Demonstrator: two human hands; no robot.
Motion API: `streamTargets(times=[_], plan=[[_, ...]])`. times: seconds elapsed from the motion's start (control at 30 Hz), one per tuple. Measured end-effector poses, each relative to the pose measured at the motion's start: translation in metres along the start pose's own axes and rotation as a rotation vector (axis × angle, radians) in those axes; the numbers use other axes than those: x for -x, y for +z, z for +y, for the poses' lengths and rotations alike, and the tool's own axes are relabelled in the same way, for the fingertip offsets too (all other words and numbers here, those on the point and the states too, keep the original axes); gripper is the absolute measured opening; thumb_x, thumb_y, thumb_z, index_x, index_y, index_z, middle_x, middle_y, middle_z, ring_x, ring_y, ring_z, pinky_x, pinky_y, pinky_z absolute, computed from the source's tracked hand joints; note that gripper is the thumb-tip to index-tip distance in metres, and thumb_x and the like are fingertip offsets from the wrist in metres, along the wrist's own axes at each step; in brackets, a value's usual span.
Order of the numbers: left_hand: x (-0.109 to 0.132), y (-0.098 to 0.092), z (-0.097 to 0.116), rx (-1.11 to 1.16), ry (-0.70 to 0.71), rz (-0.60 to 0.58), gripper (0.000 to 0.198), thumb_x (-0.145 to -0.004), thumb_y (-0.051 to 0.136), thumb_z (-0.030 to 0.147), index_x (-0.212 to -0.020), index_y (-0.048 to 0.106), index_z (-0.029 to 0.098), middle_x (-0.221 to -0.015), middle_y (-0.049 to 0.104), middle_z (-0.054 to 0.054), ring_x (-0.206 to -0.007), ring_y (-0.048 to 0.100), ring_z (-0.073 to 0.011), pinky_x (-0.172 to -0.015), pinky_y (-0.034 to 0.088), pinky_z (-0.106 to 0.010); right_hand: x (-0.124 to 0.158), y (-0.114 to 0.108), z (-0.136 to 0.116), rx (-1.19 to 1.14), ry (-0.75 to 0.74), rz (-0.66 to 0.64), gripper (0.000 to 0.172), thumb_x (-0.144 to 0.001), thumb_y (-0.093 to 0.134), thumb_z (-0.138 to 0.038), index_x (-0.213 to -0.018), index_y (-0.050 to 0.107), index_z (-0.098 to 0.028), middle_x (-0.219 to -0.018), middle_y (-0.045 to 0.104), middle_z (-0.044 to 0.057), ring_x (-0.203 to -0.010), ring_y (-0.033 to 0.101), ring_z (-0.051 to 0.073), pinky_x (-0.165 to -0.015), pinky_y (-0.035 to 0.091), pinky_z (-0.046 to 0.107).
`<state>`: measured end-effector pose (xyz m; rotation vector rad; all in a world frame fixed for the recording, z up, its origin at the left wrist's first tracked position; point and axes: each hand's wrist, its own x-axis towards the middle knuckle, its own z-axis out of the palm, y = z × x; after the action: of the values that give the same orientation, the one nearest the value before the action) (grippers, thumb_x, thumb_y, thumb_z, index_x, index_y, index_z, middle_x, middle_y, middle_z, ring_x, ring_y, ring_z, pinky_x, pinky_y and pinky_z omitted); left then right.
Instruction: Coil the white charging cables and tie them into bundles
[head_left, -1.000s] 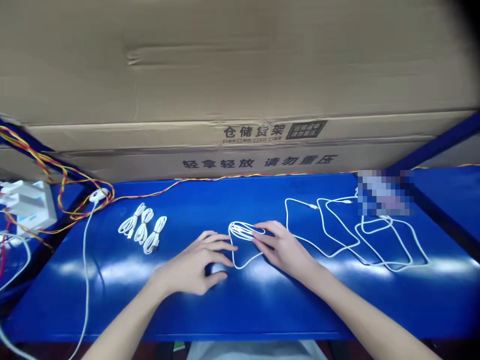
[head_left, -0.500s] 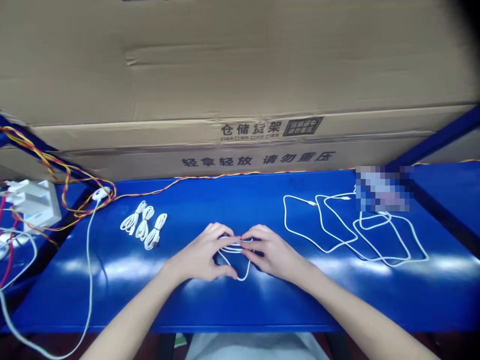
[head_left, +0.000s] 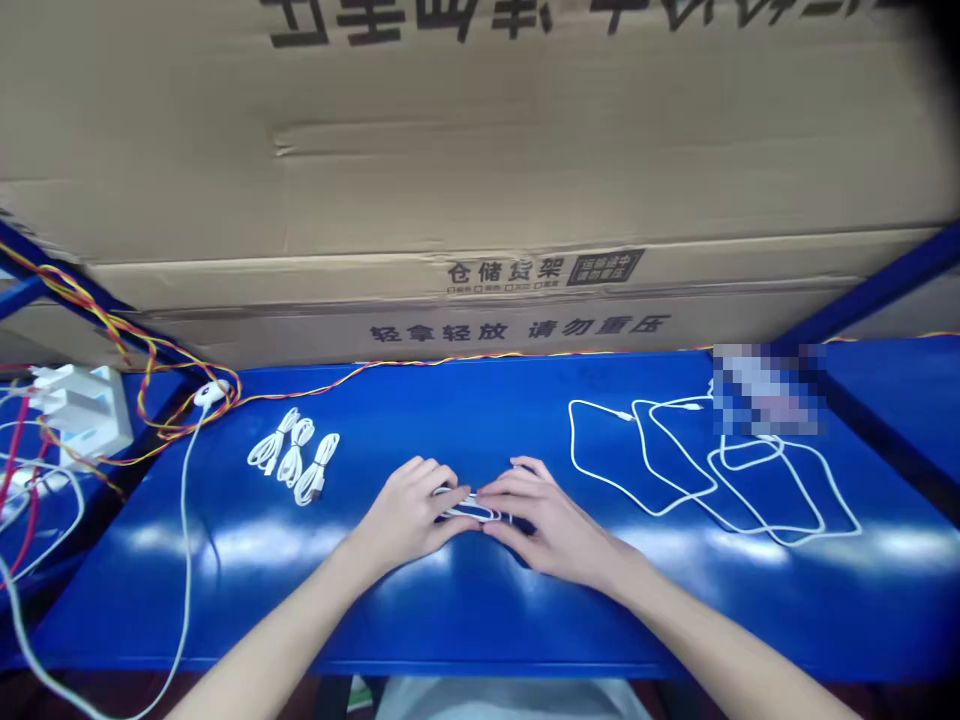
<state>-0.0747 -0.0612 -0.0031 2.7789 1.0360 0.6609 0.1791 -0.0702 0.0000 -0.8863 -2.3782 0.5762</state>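
Between my two hands, a white cable (head_left: 471, 508) is gathered into a small flattened coil just above the blue shelf. My left hand (head_left: 412, 510) pinches the coil's left end with thumb and fingers. From the other side, my right hand (head_left: 551, 525) closes on its right end, and the fingers hide part of the coil. To the left lie three bundled white cables (head_left: 290, 455), each wound up small. Off to the right, loose white cables (head_left: 652, 460) spread in wide loops.
Cardboard boxes (head_left: 525, 180) stand along the back of the blue shelf (head_left: 450, 620). At the left are a white power strip (head_left: 94, 415), twisted red-yellow wires (head_left: 154, 350) and a hanging white cord (head_left: 186, 520). A blurred patch (head_left: 769, 390) covers something at right.
The coil between my hands has been squeezed from an open loop with a hanging strand into a narrow bundle. My view has tilted up slightly.
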Motion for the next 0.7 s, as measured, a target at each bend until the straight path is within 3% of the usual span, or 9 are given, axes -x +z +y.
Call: streamTargets(times=[0.07,0.13,0.23,0.33,0.43,0.6,0.7], plan=[[0.0,0.0,0.002,0.021,-0.025,0.007,0.035,-0.097,0.066,0.052,-0.112,0.075,0.022,-0.094,0.07,-0.006,-0.082,0.059,-0.0195,-0.073,0.04,-0.035,0.005,-0.003,0.0,0.093,0.095,0.107,0.025,-0.1,0.066,-0.033,-0.123,0.07,-0.023,-0.118,0.071,0.01,-0.112,0.062,0.027,-0.105,0.043,0.05],[0.0,0.001,0.003,0.051,-0.046,0.01,0.034,-0.096,0.067,0.052,-0.108,0.076,0.022,-0.093,0.07,-0.005,-0.083,0.06,-0.019,-0.073,0.04,-0.035,0.01,-0.004,0.001,0.196,0.248,0.213,0.019,-0.1,0.064,-0.034,-0.11,0.071,-0.021,-0.109,0.07,0.011,-0.103,0.062,0.028,-0.09,0.046,0.046],[-0.001,0.003,0.003,0.093,-0.039,0.038,0.029,-0.095,0.069,0.05,-0.103,0.077,0.023,-0.091,0.07,-0.003,-0.082,0.06,-0.0175,-0.071,0.039,-0.034,0.011,-0.001,0.002,0.206,0.402,0.171,0.017,-0.1,0.064,-0.035,-0.098,0.073,-0.021,-0.094,0.068,0.007,-0.087,0.061,0.024,-0.08,0.042,0.042],[-0.002,0.005,0.001,0.125,0.026,0.056,0.025,-0.097,0.068,0.044,-0.102,0.076,0.021,-0.088,0.07,-0.002,-0.081,0.059,-0.0164,-0.069,0.038,-0.034,0.006,0.005,-0.002,0.118,0.393,0.057,0.015,-0.102,0.061,-0.028,-0.106,0.075,-0.024,-0.093,0.068,0.004,-0.085,0.06,0.021,-0.079,0.039,0.039],[-0.002,0.007,0.002,0.106,0.071,0.067,0.02,-0.099,0.067,0.038,-0.098,0.075,0.019,-0.086,0.071,-0.002,-0.08,0.059,-0.0167,-0.068,0.037,-0.035,-0.002,0.006,-0.012,0.078,0.326,-0.009,0.023,-0.104,0.054,-0.02,-0.111,0.075,-0.026,-0.093,0.067,0.004,-0.088,0.059,0.02,-0.08,0.038,0.039],[0.001,0.013,0.013,-0.026,0.015,0.146,0.01,-0.097,0.068,0.027,-0.095,0.074,0.019,-0.084,0.07,-0.004,-0.086,0.061,-0.0208,-0.072,0.041,-0.037,-0.005,0.003,-0.025,0.034,0.239,-0.089,0.021,-0.105,0.056,-0.03,-0.118,0.071,-0.026,-0.105,0.066,0.005,-0.096,0.056,0.021,-0.085,0.038,0.039],[0.003,0.016,0.02,-0.042,-0.006,0.224,0.008,-0.096,0.069,0.024,-0.093,0.074,0.018,-0.079,0.07,-0.003,-0.082,0.063,-0.0204,-0.072,0.045,-0.037,-0.002,0.007,-0.022,0.075,0.219,-0.086,0.019,-0.105,0.055,-0.026,-0.111,0.073,-0.026,-0.105,0.065,0.005,-0.094,0.053,0.021,-0.081,0.037,0.038]])
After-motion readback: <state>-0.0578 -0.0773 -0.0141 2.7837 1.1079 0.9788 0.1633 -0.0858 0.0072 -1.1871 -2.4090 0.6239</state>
